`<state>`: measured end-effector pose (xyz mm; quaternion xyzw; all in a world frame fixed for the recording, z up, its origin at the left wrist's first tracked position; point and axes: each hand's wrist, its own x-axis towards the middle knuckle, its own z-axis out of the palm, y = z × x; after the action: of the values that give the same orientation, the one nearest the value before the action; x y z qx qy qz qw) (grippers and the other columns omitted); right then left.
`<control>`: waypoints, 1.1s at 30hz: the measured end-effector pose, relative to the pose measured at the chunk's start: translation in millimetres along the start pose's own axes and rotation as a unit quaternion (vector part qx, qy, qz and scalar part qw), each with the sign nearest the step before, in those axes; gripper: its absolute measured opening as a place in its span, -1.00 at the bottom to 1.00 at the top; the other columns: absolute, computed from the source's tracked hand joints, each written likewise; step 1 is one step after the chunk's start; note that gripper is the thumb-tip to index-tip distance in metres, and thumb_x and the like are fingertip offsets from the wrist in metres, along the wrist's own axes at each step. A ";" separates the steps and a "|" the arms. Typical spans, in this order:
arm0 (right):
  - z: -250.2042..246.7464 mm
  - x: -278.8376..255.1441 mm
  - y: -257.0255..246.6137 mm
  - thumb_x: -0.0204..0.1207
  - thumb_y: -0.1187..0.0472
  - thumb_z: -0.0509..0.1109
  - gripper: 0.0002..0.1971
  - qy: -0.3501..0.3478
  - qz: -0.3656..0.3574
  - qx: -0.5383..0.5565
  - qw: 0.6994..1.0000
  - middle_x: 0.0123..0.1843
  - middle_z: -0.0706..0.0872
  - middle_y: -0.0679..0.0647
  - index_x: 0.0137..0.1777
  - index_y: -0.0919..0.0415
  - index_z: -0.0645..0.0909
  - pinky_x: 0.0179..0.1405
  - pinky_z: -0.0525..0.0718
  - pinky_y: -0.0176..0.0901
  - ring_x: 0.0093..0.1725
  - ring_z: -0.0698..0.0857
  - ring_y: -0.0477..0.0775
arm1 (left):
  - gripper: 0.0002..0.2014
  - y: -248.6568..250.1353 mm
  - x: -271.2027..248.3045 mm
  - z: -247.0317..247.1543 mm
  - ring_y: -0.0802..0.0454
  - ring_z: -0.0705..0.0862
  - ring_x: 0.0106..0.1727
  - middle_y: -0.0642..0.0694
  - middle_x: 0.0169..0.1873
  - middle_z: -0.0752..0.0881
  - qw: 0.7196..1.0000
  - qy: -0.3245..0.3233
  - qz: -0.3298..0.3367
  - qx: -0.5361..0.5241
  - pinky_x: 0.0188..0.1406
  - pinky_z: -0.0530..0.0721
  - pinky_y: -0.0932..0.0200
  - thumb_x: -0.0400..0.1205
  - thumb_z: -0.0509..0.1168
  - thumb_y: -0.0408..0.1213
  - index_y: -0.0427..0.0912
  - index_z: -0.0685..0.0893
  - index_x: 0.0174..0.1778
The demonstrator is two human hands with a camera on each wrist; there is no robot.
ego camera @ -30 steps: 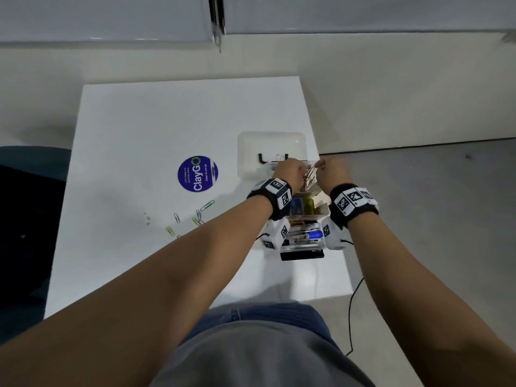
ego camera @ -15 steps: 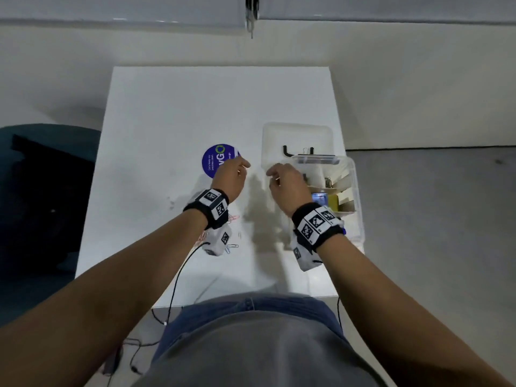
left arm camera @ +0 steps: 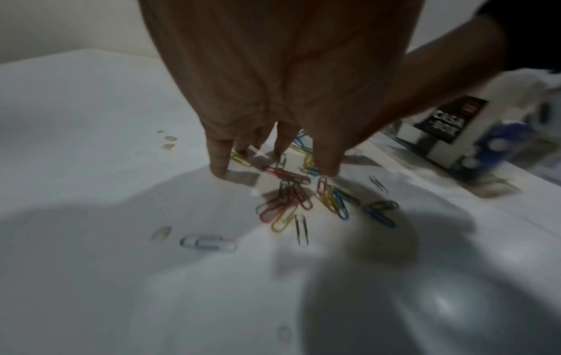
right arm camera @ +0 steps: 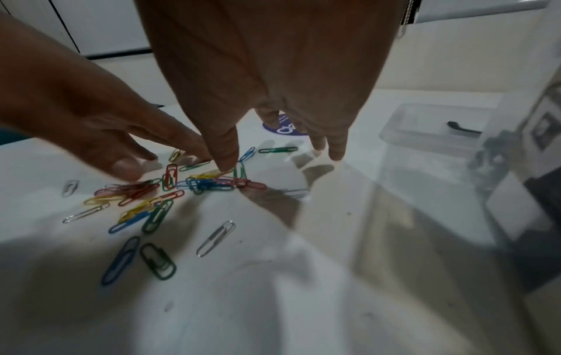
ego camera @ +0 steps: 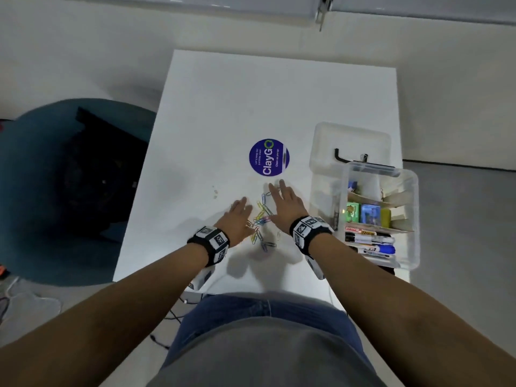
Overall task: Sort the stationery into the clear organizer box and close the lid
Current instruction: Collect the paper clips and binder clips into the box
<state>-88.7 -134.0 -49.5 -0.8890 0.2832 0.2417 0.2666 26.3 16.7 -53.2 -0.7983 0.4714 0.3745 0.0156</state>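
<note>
Several coloured paper clips (ego camera: 261, 219) (left arm camera: 291, 192) (right arm camera: 170, 189) lie in a loose heap on the white table (ego camera: 217, 113). My left hand (ego camera: 237, 216) (left arm camera: 273, 153) lies flat to the left of the heap, fingers straight, tips touching the table among the clips. On the right of the heap my right hand (ego camera: 283, 203) (right arm camera: 273, 153) is flat too, fingers spread over the clips. Neither holds anything. The clear organizer box (ego camera: 410, 219) stands open at the right edge, with markers (ego camera: 368, 243) and small coloured boxes (ego camera: 368, 215) in its compartments. Its clear lid (ego camera: 350, 146) lies behind it.
A round purple sticker (ego camera: 269, 157) is stuck to the table just beyond my hands. A dark teal chair (ego camera: 55, 191) with a black bag stands left of the table. Loose single clips (right arm camera: 215, 237) lie nearer me. Grey floor is on the right.
Both hands left the organizer box, moved left across the table and now lie spread flat on either side of the paper clip heap. The head view swung left.
</note>
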 end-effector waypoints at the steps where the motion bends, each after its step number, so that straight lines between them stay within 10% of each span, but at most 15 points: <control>1: 2.7 2.8 -1.9 0.61 -0.01 0.34 -0.10 0.002 -0.006 -0.008 1.000 0.75 -0.25 0.12 0.72 0.07 -0.22 0.68 0.03 0.20 0.74 -0.13 0.24 | -0.28 -1.4 -5.8 2.4 -0.17 -0.06 0.72 -0.21 0.70 -0.10 0.999 -0.008 0.029 0.011 0.66 0.16 -0.08 0.67 0.28 -0.13 -0.21 0.08 0.68; 8: 31.8 -19.6 -9.2 0.48 -0.11 0.44 -0.11 0.013 -0.114 -0.087 0.990 0.68 0.15 0.19 0.67 0.23 0.11 0.60 0.26 0.13 0.65 0.18 0.26 | -0.03 -19.4 -19.5 9.7 -0.21 0.34 0.46 -0.20 0.47 0.31 0.997 0.060 -0.009 0.053 0.31 0.56 -0.10 0.36 0.58 -0.06 -0.13 0.18 0.61; 18: 38.8 -16.7 -34.8 0.27 0.31 0.57 -0.27 0.023 -0.078 -0.091 0.993 0.34 0.46 0.23 0.44 0.33 0.35 0.17 0.53 0.05 0.31 0.49 0.28 | -0.62 -7.7 3.0 -7.2 -0.22 0.59 0.15 -0.21 0.18 0.50 0.999 0.033 0.017 0.022 -0.08 0.60 -0.08 0.53 0.33 -0.39 -0.20 0.46 0.27; 24: 29.2 -17.8 -26.3 0.49 0.47 0.26 -0.56 0.016 -0.033 -0.059 0.998 0.35 0.47 0.28 0.39 0.35 0.38 0.06 0.60 0.11 0.32 0.51 0.29 | -0.79 2.6 8.5 -10.0 -0.23 0.63 0.08 -0.24 0.09 0.59 1.000 0.007 -0.009 0.007 0.00 0.59 -0.05 0.55 0.21 -0.51 -0.23 0.56 0.07; 33: 0.2 -29.6 -2.7 0.57 0.37 0.21 -0.83 0.083 0.044 0.101 0.990 0.07 0.70 0.25 0.10 0.33 0.56 -0.08 0.59 -0.05 0.03 0.66 0.26 | -0.96 2.1 3.0 -30.4 -0.10 0.68 -0.08 -0.17 -0.11 0.73 0.996 0.040 0.006 -0.085 -0.15 0.55 0.15 0.58 0.34 -0.42 -0.24 0.67 -0.09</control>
<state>-108.5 -120.9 -31.6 -0.8613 0.3660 0.1481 0.3198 43.2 1.8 -32.6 -0.8083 0.4426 0.3812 -0.0733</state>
